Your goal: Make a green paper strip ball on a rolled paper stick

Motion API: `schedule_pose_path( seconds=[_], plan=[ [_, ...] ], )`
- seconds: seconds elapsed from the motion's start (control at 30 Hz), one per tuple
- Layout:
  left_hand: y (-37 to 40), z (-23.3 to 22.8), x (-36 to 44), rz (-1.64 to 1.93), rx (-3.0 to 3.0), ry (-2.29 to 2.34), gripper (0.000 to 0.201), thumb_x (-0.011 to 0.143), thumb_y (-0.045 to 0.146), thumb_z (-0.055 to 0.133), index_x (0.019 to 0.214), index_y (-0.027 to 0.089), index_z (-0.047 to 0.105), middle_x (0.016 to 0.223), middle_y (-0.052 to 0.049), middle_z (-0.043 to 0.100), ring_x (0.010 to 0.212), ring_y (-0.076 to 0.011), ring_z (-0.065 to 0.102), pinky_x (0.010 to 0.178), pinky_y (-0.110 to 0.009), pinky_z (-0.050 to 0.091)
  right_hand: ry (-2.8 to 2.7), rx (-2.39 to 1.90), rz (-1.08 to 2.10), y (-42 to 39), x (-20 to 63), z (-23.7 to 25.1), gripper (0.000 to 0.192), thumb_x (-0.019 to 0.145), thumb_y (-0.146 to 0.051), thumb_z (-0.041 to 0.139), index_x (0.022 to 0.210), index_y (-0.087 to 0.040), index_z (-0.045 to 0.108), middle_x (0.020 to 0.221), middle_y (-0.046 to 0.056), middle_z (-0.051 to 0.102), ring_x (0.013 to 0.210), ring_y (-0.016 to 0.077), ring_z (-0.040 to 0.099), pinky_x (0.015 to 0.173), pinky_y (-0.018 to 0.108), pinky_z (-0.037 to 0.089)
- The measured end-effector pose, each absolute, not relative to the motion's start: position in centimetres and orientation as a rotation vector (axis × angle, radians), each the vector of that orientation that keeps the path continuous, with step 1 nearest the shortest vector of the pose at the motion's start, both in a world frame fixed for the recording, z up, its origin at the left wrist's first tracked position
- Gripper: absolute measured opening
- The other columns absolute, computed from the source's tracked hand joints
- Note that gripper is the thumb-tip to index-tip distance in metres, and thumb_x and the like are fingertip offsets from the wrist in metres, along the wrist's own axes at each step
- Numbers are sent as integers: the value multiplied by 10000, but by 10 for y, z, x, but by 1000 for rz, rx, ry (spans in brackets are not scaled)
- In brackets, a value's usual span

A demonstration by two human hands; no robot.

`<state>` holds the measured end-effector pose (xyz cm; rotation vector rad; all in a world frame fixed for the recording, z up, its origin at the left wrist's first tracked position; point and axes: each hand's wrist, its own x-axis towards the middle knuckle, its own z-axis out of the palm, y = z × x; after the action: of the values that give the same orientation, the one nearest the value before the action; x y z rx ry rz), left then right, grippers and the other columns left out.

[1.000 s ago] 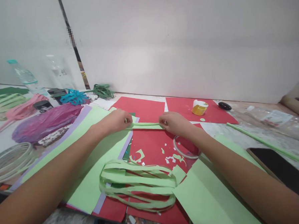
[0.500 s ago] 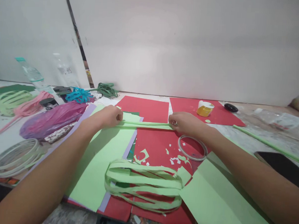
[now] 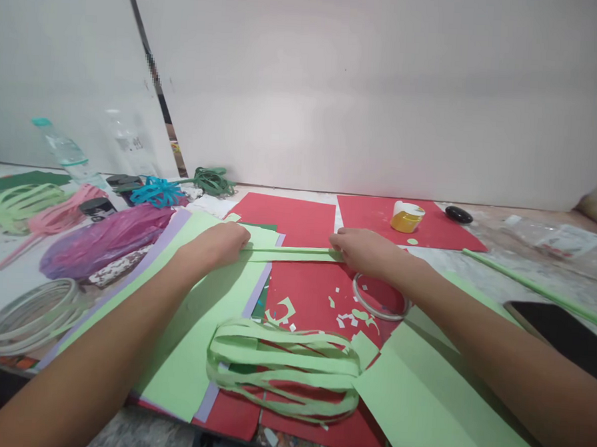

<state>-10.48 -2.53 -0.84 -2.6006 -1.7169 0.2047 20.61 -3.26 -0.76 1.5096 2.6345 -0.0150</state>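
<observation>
A folded light green paper strip [image 3: 291,254] stretches level between my two hands, above the red and green sheets. My left hand [image 3: 226,242] grips its left end with curled fingers, over a light green paper sheet [image 3: 193,325]. At the other end, my right hand [image 3: 360,248] pinches the strip between thumb and fingers. Below them lies a looped bundle of light green paper strips [image 3: 291,363]. Just under my right wrist rests a white ring [image 3: 357,296], partly hidden by the forearm, with small paper scraps [image 3: 343,319] beside it on the red paper [image 3: 305,287].
To the left lie stacked white rings [image 3: 28,316], a purple plastic bag [image 3: 107,240], and pink [image 3: 63,211] and blue [image 3: 157,191] strip bundles. A jar of yellow glue or paint [image 3: 407,217] stands at the back right. A phone [image 3: 557,337] lies at the right.
The strip's two visible edges have drawn together into one flatter, narrower band. Both hands have dipped slightly, with the right hand moving a little leftward.
</observation>
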Motion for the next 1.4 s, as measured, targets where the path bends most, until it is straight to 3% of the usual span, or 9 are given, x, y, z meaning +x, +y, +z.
schedule_pose_path(
  seconds=[0.1, 0.23, 0.33, 0.43, 0.6, 0.83, 0.9, 1.07, 1.4],
  plan=[
    [-27, -8, -109, 198, -2626, -1739, 167, 571, 62, 532, 615, 212, 475, 616, -17, 532, 521, -166, 455, 504, -285, 228, 2621, 1535, -144, -35, 208, -4, 194, 668, -22, 564, 683, -199, 486, 757, 32, 572, 597, 140, 472, 512, 264, 259],
    [-26, -5, -109, 135, -2632, -1762, 67, 707, 188, 536, 647, 217, 528, 636, -16, 574, 528, -163, 483, 501, -274, 264, 2704, 1555, -255, -30, 216, -5, 170, 700, -38, 542, 675, -204, 512, 705, 14, 588, 607, 139, 489, 536, 258, 287],
    [-22, -3, -106, 102, -2659, -1737, 184, 777, 269, 505, 609, 212, 552, 594, -23, 580, 514, -164, 488, 510, -281, 285, 2757, 1551, -273, -24, 222, -11, 164, 710, -50, 515, 683, -211, 533, 682, 2, 585, 600, 137, 483, 544, 255, 300],
    [-19, -3, -105, 78, -2702, -1708, 192, 768, 259, 516, 604, 210, 603, 594, -32, 612, 543, -170, 529, 528, -280, 319, 2773, 1531, -238, -18, 226, -15, 151, 705, -65, 520, 663, -208, 540, 660, 2, 581, 600, 139, 484, 561, 260, 313],
    [-18, -2, -104, 30, -2774, -1671, 169, 720, 222, 540, 750, 217, 705, 772, -35, 717, 683, -182, 620, 595, -254, 400, 2766, 1521, -251, -14, 229, -17, 136, 706, -81, 549, 674, -210, 579, 666, 8, 598, 606, 143, 508, 579, 264, 329],
    [-21, -1, -103, -86, -2791, -1755, 298, 727, 202, 503, 954, 207, 695, 895, -26, 721, 766, -177, 637, 630, -233, 423, 2752, 1658, -415, -11, 235, -16, 230, 805, -231, 572, 1017, -212, 657, 862, 58, 690, 728, 179, 613, 607, 265, 407],
    [-20, -2, -103, -63, -2801, -1755, 319, 725, 205, 497, 975, 207, 695, 905, -28, 718, 772, -177, 634, 628, -232, 420, 2735, 1659, -426, -11, 236, -16, 167, 797, -230, 575, 927, -205, 676, 851, 58, 690, 733, 181, 617, 607, 266, 412],
    [-18, -6, -105, -5, -2832, -1677, 200, 704, 184, 482, 801, 217, 654, 783, -11, 691, 680, -170, 606, 569, -246, 383, 2764, 1664, -333, -9, 237, -17, 45, 775, -206, 573, 756, -191, 612, 784, 45, 673, 690, 169, 592, 593, 268, 387],
    [-22, -11, -92, -24, -2647, -1664, 127, 732, 144, 500, 748, 206, 610, 788, -61, 654, 711, -200, 580, 579, -277, 343, 2768, 1645, -140, -24, 224, -13, 128, 739, -88, 490, 694, -207, 476, 684, 11, 572, 601, 142, 459, 530, 261, 264]
  ],
)
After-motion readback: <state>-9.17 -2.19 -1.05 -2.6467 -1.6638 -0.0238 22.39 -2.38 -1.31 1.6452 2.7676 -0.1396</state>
